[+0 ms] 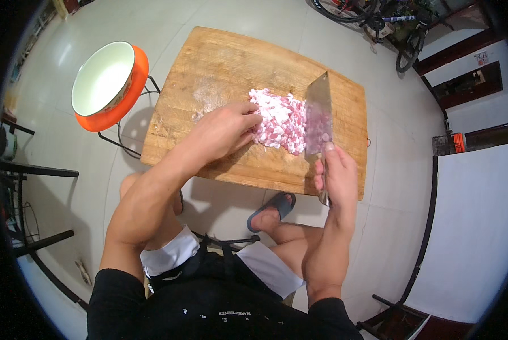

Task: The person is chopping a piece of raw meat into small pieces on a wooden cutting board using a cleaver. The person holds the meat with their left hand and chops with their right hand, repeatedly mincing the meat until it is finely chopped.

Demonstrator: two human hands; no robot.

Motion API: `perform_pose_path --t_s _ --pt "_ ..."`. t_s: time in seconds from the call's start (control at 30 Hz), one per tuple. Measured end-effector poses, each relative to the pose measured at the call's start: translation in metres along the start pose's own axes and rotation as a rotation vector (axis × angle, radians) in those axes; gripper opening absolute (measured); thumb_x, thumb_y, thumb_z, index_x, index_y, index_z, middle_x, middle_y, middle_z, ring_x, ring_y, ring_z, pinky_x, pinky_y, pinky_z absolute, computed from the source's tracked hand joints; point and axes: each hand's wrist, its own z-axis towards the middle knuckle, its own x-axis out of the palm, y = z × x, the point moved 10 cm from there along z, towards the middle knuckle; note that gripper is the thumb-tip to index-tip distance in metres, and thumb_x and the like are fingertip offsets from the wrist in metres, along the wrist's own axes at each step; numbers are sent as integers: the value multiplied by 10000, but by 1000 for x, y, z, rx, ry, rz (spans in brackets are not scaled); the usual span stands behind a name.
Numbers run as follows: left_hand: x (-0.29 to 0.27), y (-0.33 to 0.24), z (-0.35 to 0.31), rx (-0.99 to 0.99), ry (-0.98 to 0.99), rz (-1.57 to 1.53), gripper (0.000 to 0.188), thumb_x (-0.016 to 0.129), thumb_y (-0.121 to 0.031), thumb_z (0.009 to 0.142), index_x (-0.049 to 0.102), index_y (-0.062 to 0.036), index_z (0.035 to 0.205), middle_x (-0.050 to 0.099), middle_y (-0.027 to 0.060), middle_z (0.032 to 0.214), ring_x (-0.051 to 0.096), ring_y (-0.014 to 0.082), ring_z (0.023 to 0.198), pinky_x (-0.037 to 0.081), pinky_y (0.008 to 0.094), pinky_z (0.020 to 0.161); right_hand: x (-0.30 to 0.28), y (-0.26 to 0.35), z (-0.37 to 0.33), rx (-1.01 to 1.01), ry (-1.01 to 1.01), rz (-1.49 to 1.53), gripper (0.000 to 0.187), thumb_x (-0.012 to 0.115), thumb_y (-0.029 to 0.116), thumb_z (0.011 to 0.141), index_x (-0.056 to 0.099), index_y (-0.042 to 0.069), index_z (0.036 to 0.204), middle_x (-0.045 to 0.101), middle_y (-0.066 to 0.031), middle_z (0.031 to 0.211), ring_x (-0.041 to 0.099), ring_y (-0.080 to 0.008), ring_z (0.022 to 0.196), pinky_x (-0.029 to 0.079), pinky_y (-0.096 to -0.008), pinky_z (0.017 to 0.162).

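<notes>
A mound of finely diced pink-and-white meat (279,122) lies on the middle of a wooden cutting board (225,62). My left hand (228,129) rests at the mound's left edge, its bent fingertips touching the meat and slightly apart, with nothing gripped. In my right hand (339,170) is the handle of a cleaver (319,113). Its broad blade stands along the mound's right side, pointing away from me, with pinkish smears on its face. My thumb presses at the base of the blade, and the fingers wrap the handle.
Left of the board, a white enamel basin (104,76) sits on an orange stool (141,71) with black metal legs. Black metal furniture legs (39,168) reach in at the far left. A bicycle (378,22) stands at the back right. My knees and a slippered foot are below the board.
</notes>
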Motion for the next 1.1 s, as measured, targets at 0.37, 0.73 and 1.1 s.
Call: perform_pose_path --t_s 0.37,0.73,1.1 --pt "7 7 1 -53 121 22 292 766 -145 936 707 -58 1209 674 154 1329 677 401 1178 579 484 968 -6 -4 3 9 -4 45 357 545 349 1155 609 48 973 570 -2 695 514 -88 473 383 -272 427" --pt "13 8 -2 -90 174 10 360 768 -151 941 696 -69 1284 664 164 1393 669 407 1222 577 483 1002 -7 0 1 2 -8 13 373 520 357 1165 559 73 925 569 -14 711 513 -92 487 392 -271 435" --pt "10 6 1 -99 183 30 370 767 -156 943 700 -77 1298 661 166 1401 666 410 1227 576 491 1002 -14 2 -5 -21 -56 1 332 521 328 1164 616 41 1026 571 -16 718 516 -94 482 401 -269 429"
